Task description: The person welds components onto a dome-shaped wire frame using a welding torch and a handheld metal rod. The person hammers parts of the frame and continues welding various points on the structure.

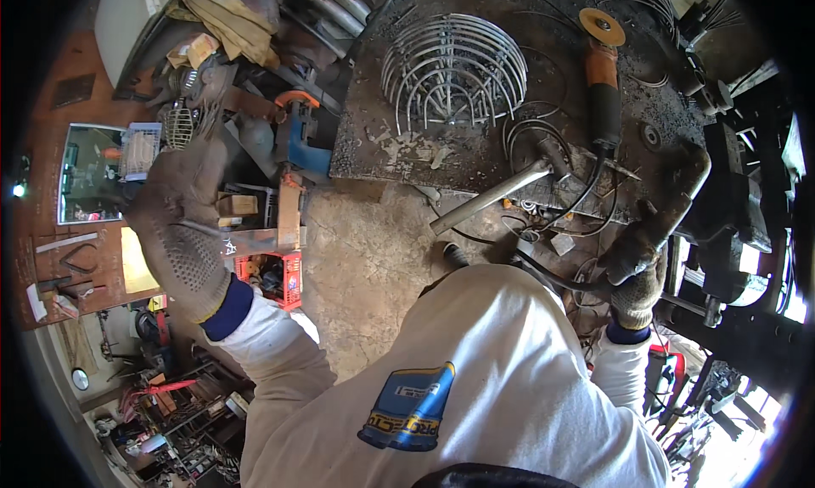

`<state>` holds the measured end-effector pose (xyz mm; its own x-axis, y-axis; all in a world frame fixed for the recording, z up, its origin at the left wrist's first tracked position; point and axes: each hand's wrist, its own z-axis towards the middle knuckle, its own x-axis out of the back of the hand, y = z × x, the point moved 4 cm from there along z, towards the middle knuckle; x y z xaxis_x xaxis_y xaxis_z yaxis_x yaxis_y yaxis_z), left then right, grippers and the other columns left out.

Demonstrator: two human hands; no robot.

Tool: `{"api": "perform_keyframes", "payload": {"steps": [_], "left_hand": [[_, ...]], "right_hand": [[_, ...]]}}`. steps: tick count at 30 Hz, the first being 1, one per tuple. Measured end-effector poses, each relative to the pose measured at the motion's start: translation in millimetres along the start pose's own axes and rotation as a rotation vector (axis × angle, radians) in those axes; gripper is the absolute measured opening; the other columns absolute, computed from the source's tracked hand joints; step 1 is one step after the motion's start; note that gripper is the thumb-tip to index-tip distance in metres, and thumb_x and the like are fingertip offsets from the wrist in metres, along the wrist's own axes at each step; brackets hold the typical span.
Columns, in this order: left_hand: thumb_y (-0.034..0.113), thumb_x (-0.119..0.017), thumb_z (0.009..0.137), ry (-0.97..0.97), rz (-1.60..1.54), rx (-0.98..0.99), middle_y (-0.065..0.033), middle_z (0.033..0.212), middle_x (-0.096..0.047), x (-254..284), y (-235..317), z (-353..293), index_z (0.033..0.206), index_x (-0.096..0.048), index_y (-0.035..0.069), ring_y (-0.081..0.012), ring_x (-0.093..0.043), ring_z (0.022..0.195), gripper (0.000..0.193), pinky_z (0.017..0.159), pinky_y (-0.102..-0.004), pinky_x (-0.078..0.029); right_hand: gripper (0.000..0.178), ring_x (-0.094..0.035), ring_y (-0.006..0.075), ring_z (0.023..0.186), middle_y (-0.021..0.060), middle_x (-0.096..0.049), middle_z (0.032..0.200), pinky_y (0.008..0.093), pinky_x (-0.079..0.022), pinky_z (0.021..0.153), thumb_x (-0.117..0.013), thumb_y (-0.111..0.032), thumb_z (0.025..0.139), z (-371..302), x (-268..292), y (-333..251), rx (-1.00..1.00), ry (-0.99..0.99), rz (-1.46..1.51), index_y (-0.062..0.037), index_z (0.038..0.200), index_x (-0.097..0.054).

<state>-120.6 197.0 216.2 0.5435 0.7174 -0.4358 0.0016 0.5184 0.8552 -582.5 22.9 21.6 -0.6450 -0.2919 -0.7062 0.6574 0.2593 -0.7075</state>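
Note:
My left hand (182, 216), in a grey-brown knit glove with a blue cuff, is raised at the left over a cluttered bench. Its fingers point away from me, stretched out, and I see nothing held in them. My right hand (635, 288), gloved too, is closed around a dark tool (671, 212) with a thick black cable. It looks like a welding electrode holder. Ahead on the dirty metal table lies a domed grille of bent metal rods (454, 72). To its right rests an orange and black angle grinder (604, 89) with a tan disc. A hammer (501, 191) overhangs the near edge.
A blue and orange clamp-like tool (304, 140) stands left of the metal table. Below it sits a red crate (284, 280). A black bench vise (730, 199) is at the right. Cables loop off the table's front edge, and coiled rods (628, 0) lie at the back.

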Motion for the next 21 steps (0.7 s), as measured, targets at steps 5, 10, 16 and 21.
{"api": "perform_keyframes", "payload": {"steps": [5, 10, 16, 21], "left_hand": [[0.021, -0.058, 0.098, -0.176, 0.508, 0.022, -0.0063, 0.083, -0.067, 8, -37, -9, 0.118, -0.061, -0.006, -0.0033, -0.033, 0.047, 0.034, 0.043, -0.0211, -0.022], [0.029, -0.063, 0.097, -0.305, 0.73, 0.299, 0.0001, 0.084, -0.067, -1, -100, 16, 0.111, -0.068, 0.005, -0.0024, -0.038, 0.047, 0.028, 0.043, -0.0201, -0.028], [0.046, -0.066, 0.093, -0.727, 0.875, 0.315, -0.0001, 0.08, -0.065, -78, -182, 104, 0.114, -0.068, 0.006, -0.0063, -0.048, 0.054, 0.045, 0.05, -0.0249, -0.038], [0.065, -0.061, 0.088, -1.011, 1.058, 0.049, -0.0105, 0.087, -0.066, -140, -291, 161, 0.122, -0.067, 0.004, -0.0188, -0.063, 0.08, 0.07, 0.073, -0.0324, -0.05]], "right_hand": [[0.06, -0.056, 0.0163, 0.071, 0.0081, -0.056, 0.094, 0.0322, -0.049, 0.057, -0.064, -0.023, 0.096, 7, -4, -14, 0.089, 0.08, -0.329, 0.002, 0.144, -0.037], [0.055, -0.058, 0.0221, 0.066, 0.0108, -0.057, 0.086, 0.0342, -0.052, 0.056, -0.06, -0.037, 0.096, 4, -15, -14, 0.065, 0.164, -0.383, 0.0051, 0.13, -0.045], [0.049, -0.057, 0.0205, 0.064, 0.0095, -0.055, 0.079, 0.0332, -0.052, 0.056, -0.053, -0.041, 0.099, 2, -45, -9, 0.166, 0.121, -0.615, 0.0031, 0.12, -0.051], [0.045, -0.057, 0.017, 0.062, 0.0069, -0.055, 0.077, 0.0303, -0.051, 0.055, -0.056, -0.042, 0.099, -7, -62, 1, 0.161, 0.19, -0.631, 0.0003, 0.114, -0.051]]}}
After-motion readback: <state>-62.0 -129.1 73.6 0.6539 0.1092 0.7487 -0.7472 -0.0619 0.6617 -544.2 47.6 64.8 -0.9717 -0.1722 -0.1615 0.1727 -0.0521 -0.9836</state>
